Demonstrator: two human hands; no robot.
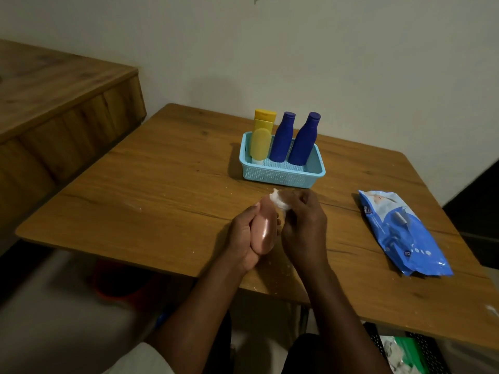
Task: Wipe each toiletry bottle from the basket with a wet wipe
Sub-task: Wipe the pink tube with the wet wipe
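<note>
- Left hand (244,236) wraps the pink bottle (263,228), steadying it above the tabletop (151,184).
- Right hand (302,225) pinches the wet wipe (279,201) against the bottle's top — rubbing there.

Pink bottle (264,226) gripped in left hand (244,236) above table, white wet wipe (279,201) pinched against its top by right hand (303,225); yellow bottle (261,136) and two blue bottles (293,137) upright in light-blue basket (280,175).

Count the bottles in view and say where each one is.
4. A yellow bottle and two blue bottles stand in the basket; the left hand holds a pink bottle. Another could hide behind them.
</note>
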